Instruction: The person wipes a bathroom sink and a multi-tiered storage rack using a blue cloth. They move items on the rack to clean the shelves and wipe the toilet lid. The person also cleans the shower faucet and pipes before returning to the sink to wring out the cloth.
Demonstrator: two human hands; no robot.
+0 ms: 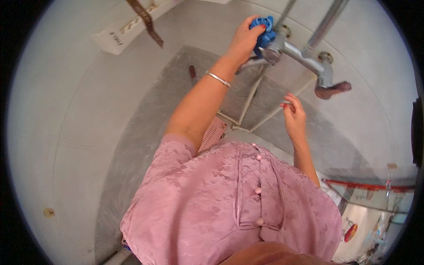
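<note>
A crumpled blue cloth point(265, 37) is gripped in my left hand point(246, 38), which wears a silver bangle at the wrist. The cloth presses against or lies close by the left end of a chrome wall-mounted mixer tap point(299, 57); which of the two I cannot tell. My right hand point(294, 114) is held up below the tap with its fingers bent and apart, and nothing shows in it. To the upper right of that hand is the tap's dark reddish lever point(334, 88).
From the tap rise a metal shower hose point(286, 11) and a riser pipe point(326, 25). At the upper left a white wall shelf point(122, 39) juts out, a brown strip point(147, 25) hanging before it. Down by the floor is a pink perforated plastic item point(213, 131). A red-edged shelf point(367, 185) is at the right.
</note>
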